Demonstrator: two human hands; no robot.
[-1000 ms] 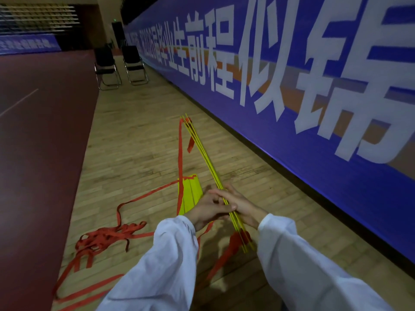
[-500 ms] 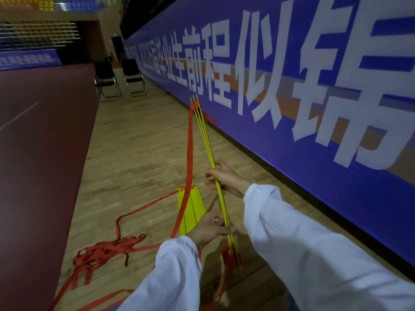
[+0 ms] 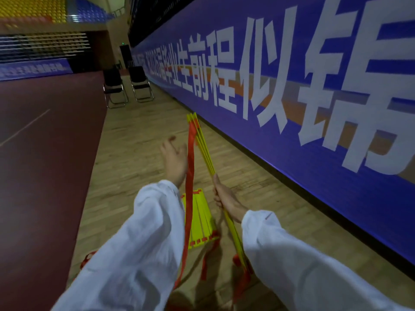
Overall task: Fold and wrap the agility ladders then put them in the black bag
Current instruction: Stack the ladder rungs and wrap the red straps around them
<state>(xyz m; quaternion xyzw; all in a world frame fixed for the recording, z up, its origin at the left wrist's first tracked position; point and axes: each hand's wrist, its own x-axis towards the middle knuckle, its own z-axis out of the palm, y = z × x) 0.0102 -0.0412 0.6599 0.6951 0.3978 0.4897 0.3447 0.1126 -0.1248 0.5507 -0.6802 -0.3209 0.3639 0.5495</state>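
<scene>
My right hand [image 3: 224,199] grips a bundle of thin yellow ladder rungs [image 3: 203,149], held tilted up and away from me. A red strap [image 3: 190,176] hangs taut from the bundle's far tip down past my left sleeve. My left hand [image 3: 174,159] is raised just left of that strap with fingers spread and blurred; it seems to touch the strap without gripping it. A second stack of yellow rungs [image 3: 199,221] with red strap ends lies flat on the wooden floor between my arms. The black bag is not in view.
A long blue banner wall [image 3: 292,131] runs along the right. Two black folding chairs [image 3: 128,86] stand far ahead. Dark red court flooring [image 3: 45,164] borders the wooden strip on the left. Loose red strap [image 3: 86,259] peeks out beside my left sleeve.
My right hand slid down to grip the bundle's middle. My left hand let go of the bundle and rose to the red strap. The camera tilted up.
</scene>
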